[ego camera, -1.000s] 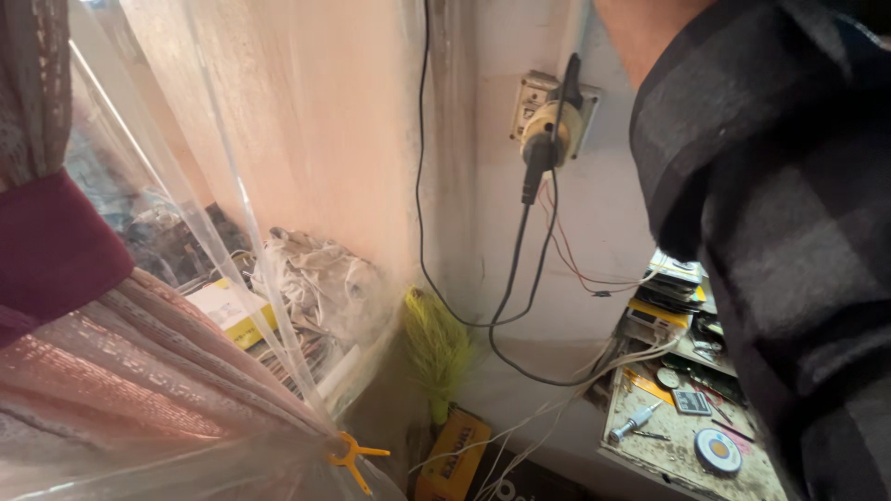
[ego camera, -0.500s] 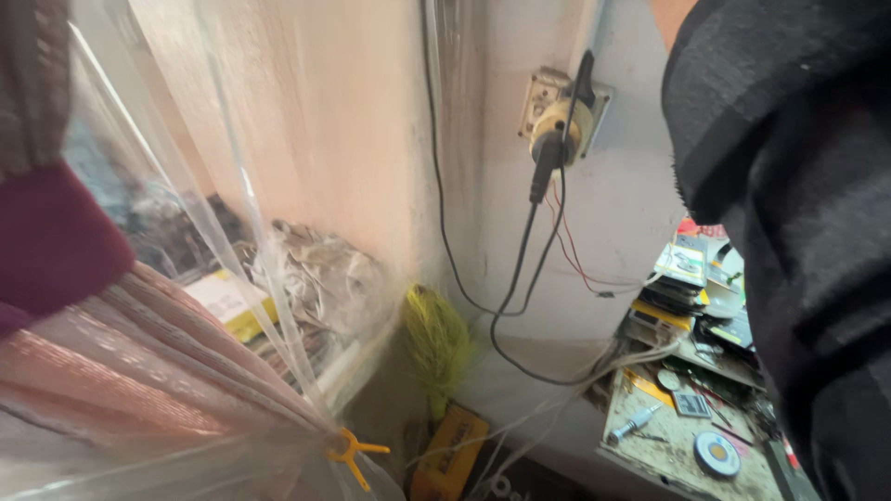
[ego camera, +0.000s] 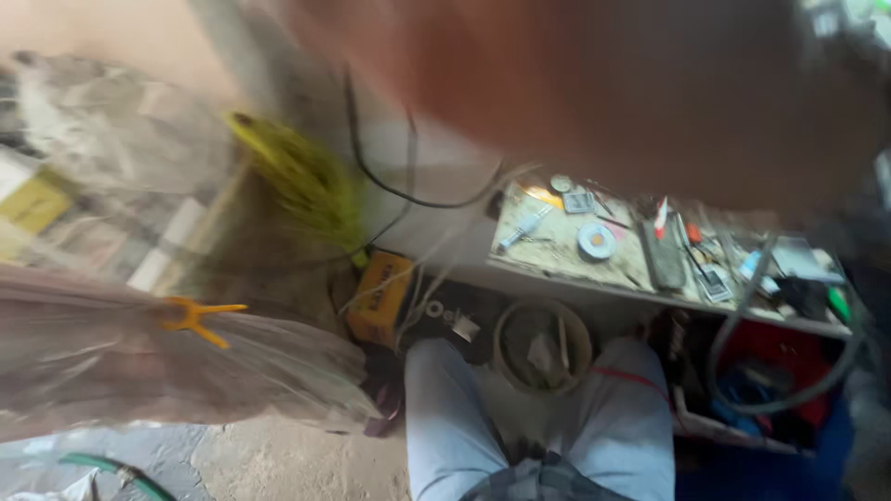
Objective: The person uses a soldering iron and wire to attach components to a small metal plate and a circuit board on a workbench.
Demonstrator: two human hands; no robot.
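Cluttered low bench (ego camera: 557, 264) carries a solder reel (ego camera: 596, 240) and small tools. Below it, a round bucket (ego camera: 542, 345) holds scraps. One blurred forearm (ego camera: 594, 83) crosses overhead; hands unseen, grip cannot be told.

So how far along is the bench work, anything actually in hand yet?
Done: nothing finished shows. In hand: nothing visible; only a blurred bare arm crosses the top, with no hand in view. A pale-handled tool, a round spool and other bits lie loose on the cluttered bench, and a bucket sits by the knees. Left: seemingly all of it.
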